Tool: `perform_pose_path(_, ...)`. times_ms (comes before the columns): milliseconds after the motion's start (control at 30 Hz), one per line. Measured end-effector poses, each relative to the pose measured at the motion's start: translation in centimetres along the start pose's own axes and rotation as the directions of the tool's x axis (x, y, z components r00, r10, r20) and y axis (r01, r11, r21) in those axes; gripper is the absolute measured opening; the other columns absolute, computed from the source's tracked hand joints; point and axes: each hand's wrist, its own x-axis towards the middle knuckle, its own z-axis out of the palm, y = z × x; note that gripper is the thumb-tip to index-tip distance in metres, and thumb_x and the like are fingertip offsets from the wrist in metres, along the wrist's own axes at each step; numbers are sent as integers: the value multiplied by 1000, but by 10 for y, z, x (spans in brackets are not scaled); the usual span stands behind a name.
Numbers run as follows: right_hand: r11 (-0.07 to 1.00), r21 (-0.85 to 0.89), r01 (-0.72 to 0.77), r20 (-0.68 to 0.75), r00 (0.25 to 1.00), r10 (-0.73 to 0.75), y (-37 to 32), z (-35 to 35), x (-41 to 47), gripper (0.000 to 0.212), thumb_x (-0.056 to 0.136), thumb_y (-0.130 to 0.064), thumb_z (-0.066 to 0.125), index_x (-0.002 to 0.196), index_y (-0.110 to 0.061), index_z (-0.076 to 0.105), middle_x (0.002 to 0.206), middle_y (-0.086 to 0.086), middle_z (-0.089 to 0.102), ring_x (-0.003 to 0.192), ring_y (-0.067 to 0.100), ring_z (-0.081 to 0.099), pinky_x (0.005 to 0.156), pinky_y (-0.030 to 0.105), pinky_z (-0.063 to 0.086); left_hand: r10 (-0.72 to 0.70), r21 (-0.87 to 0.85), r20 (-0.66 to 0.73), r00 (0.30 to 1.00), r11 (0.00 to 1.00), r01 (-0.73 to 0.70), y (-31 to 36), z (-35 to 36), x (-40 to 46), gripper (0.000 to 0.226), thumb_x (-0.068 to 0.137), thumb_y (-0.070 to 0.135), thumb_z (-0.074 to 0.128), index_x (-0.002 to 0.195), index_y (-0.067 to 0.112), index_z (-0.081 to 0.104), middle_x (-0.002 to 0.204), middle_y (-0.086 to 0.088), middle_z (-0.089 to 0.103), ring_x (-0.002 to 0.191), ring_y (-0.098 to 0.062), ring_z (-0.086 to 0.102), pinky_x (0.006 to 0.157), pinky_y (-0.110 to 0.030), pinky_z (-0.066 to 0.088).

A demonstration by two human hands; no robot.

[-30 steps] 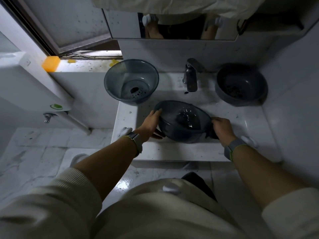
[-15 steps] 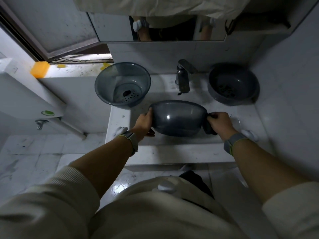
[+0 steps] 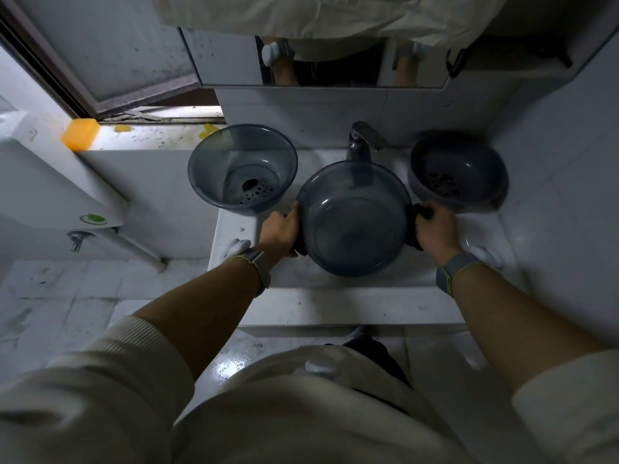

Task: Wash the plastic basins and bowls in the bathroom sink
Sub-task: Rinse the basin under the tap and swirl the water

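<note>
I hold a translucent grey plastic basin [image 3: 355, 222] over the white sink [image 3: 335, 283], just below the faucet [image 3: 360, 144]. Its mouth faces up toward me. My left hand [image 3: 279, 231] grips its left rim and my right hand [image 3: 435, 231] grips its dark right handle. A second translucent grey basin [image 3: 243, 169] with dark specks in its bottom stands on the sink's back left corner. A darker grey bowl [image 3: 459, 172] holding dark bits stands at the back right.
A mirror [image 3: 321, 58] hangs above the faucet. An orange soap bar [image 3: 79, 139] lies on the stained window ledge at left. A white appliance [image 3: 50, 182] with a green button stands left of the sink. A tiled wall closes in on the right.
The basin was tilted away over the sink half a second ago; now it is turned back with its mouth up and raised toward the faucet. Both hands kept their grip.
</note>
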Motion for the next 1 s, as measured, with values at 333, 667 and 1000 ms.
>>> perform_pose_path(333, 912, 368, -181, 13, 982, 190, -7, -2, -2, 28, 99, -21, 52, 85, 1, 61, 85, 13, 57, 85, 21, 51, 75, 37, 38, -152, -178, 131, 980, 968, 174, -6, -5, -5, 89, 106, 72, 25, 115, -5, 67, 91, -33, 78, 76, -48, 80, 67, -53, 68)
perform_pose_path(667, 994, -20, 105, 155, 983, -100, 11, -12, -32, 10, 93, -16, 71, 91, -6, 69, 93, 13, 71, 89, 30, 65, 82, 40, 54, -210, -339, 463, 861, 855, 392, -16, -4, -10, 35, 101, 35, 61, 127, 13, 58, 128, -30, 65, 109, -54, 70, 80, -60, 66)
perform_pose_path(1000, 969, -167, 184, -81, 977, -199, -27, -11, -28, 25, 94, -27, 69, 89, -5, 58, 88, 17, 67, 86, 35, 63, 73, 39, 48, -211, -294, 361, 909, 899, 325, -10, 6, -5, 20, 106, 28, 53, 114, 12, 63, 105, -18, 63, 88, -42, 68, 82, -59, 63)
